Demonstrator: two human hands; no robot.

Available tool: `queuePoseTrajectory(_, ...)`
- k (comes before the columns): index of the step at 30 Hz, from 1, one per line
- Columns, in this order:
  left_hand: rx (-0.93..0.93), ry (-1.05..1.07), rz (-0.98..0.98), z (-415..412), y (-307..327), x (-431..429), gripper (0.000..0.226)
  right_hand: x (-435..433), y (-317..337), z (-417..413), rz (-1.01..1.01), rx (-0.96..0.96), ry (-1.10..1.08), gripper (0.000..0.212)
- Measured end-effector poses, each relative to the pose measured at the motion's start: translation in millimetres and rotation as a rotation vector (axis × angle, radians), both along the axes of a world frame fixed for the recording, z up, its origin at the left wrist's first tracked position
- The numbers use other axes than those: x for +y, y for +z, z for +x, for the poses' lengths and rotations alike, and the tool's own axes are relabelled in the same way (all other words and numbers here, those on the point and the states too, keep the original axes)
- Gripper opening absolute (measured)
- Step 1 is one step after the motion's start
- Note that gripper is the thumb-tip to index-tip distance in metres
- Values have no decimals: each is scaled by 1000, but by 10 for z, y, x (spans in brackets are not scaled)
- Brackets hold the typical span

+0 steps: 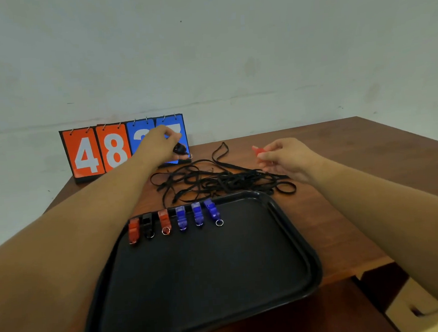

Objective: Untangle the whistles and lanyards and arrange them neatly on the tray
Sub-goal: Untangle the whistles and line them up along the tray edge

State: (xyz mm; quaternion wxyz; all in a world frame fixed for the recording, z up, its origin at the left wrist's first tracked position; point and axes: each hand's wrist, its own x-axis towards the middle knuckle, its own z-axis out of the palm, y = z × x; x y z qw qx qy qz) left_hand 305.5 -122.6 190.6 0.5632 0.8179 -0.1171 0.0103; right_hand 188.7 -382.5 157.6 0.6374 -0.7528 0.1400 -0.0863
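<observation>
Black tray (304,250), lying on a brown wooden worktop (342,162). Along the tray's far rim is a row of six whistles (181,217): red, black, red, then three blue, with their split rings turned toward the tray's middle. No lanyard is on the tray yet. Just beyond the far rim is a tangle of black lanyards (219,181), with one loop close to the tray's far right corner. Past the tray's far left corner, the left hand (159,146) is curled round a black whistle (180,149), its ring showing below the fingers. Past the far right corner, the right hand (284,158) pinches a red whistle (259,151) at its fingertips. Whether either held whistle is still clipped to a cord cannot be told, since the cords blur there. A flip scoreboard (123,146) stands behind the tangle, and a cardboard box (417,307) sits below the tray's near right corner. Risks, as judged: lifting a whistle that is still attached would drag the tangle, tightening its knots or sweeping cords over the rim into the row. Setting down both whistles together could knock their neighbours askew.
</observation>
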Motion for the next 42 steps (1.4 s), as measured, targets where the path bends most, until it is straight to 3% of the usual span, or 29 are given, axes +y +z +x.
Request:
queuePoseTrajectory(4, 256, -34, -325, -35, -7, -183, 26, 145, 59, 62, 131, -68, 62, 30)
queuePoseTrajectory(9, 531, -177, -381, -140, -65, -398, 35, 395, 159, 158, -260, -121, 70, 12)
queuePoseTrajectory(13, 742, -310, -451, -183, -69, -495, 46, 520, 159, 250, -401, -147, 82, 23)
queuePoseTrajectory(16, 714, -369, -378, -161, -82, -523, 50, 568, 165, 271, -460, -169, 96, 24)
queuePoseTrajectory(19, 666, -388, -335, -168, -105, -535, 31, 594, 134, 292, -476, -178, 116, 23)
queuePoseTrajectory(24, 617, -333, -359, -165, -145, -495, 18, 473, 21, 313, -315, -191, 62, 20)
queuePoseTrajectory(28, 579, -272, -276, -128, -199, -421, 17, 91, -303, 409, -687, 57, -80, 29)
queuePoseTrajectory(32, 579, -273, -261, -72, -215, -399, 20, 42, -469, 501, -965, 184, 140, 42)
queuePoseTrajectory(39, 598, -306, -239, -49, -264, -403, 17, 60, -469, 602, -1017, 158, 262, 29)
queuePoseTrajectory(42, 606, -294, -237, -55, -290, -402, 18, 13, -525, 621, -1005, 148, 214, 22)
